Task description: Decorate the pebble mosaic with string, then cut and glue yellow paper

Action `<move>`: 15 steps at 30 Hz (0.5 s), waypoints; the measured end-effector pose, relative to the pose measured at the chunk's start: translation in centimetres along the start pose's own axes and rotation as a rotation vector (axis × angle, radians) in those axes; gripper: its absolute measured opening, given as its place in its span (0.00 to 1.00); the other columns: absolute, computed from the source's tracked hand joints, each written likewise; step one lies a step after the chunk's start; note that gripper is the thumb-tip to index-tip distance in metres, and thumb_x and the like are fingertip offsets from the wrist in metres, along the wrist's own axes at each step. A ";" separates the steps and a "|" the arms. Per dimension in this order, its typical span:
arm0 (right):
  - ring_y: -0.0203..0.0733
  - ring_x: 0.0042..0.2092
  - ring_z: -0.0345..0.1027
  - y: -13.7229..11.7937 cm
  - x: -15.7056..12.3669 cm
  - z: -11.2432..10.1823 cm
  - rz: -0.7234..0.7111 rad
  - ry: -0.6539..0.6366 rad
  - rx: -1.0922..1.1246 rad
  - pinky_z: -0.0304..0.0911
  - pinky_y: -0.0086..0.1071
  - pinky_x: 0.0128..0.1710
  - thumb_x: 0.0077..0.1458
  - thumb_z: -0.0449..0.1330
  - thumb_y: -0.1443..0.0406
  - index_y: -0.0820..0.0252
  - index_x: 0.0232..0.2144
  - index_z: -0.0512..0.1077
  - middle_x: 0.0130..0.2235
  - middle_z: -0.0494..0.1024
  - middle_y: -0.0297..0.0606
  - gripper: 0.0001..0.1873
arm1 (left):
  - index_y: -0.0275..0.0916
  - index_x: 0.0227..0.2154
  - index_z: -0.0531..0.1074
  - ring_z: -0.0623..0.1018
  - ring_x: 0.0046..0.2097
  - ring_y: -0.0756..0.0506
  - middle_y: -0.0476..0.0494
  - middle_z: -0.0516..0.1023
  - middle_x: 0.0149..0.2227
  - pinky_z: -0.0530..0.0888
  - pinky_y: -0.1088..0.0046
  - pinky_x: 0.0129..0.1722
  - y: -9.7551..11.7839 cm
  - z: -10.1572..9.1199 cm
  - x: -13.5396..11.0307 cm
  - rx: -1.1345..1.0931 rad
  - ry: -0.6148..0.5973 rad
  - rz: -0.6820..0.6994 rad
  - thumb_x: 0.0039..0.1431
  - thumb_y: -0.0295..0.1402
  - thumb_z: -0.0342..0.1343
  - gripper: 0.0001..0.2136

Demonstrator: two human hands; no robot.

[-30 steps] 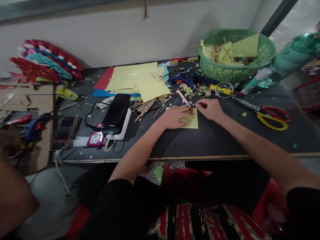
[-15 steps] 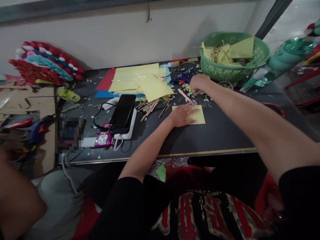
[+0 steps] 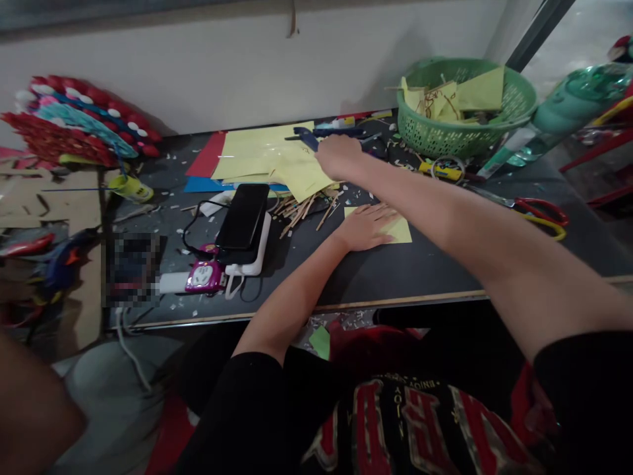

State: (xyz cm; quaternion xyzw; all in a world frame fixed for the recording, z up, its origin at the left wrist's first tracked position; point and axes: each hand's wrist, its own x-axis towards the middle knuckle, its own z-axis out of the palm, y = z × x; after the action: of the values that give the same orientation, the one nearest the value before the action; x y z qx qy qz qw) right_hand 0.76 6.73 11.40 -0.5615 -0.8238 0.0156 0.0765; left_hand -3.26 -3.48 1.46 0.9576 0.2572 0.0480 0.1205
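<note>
My left hand (image 3: 368,225) lies flat with fingers spread on a small yellow paper square (image 3: 401,231) near the middle of the black table (image 3: 395,277). My right hand (image 3: 339,156) reaches across above it to the far side, closed round a blue glue gun (image 3: 307,138) whose nozzle points left over the large yellow sheets (image 3: 264,155). A bundle of thin wooden sticks (image 3: 301,208) lies just left of my left hand.
A green basket (image 3: 519,112) of yellow scraps stands at the back right, with a tape roll (image 3: 445,167) and red-and-yellow scissors (image 3: 541,214) in front of it. A phone (image 3: 242,216) rests on a white power bank, cabled to a pink plug (image 3: 202,277). Colourful craftwork (image 3: 84,125) sits far left.
My right hand went from the paper square to the back of the table, took hold of the blue glue gun and carried it left. My left hand stayed on the paper.
</note>
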 end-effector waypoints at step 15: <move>0.49 0.52 0.68 -1.6 -0.1 0.9 -0.107 -0.042 -0.105 0.65 0.42 0.51 0.63 0.50 0.77 0.76 0.44 0.76 0.47 0.78 0.56 0.15 | 0.33 0.67 0.57 0.57 0.71 0.32 0.31 0.58 0.70 0.54 0.51 0.70 0.3 -0.8 0.0 -0.094 -0.067 -0.086 0.64 0.58 0.43 0.38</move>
State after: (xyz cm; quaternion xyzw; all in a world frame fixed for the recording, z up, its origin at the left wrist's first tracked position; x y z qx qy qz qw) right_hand -0.83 6.09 10.66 -0.5196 -0.8537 -0.0200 0.0303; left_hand -3.21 -3.59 2.29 0.9401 0.2914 0.0226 0.1757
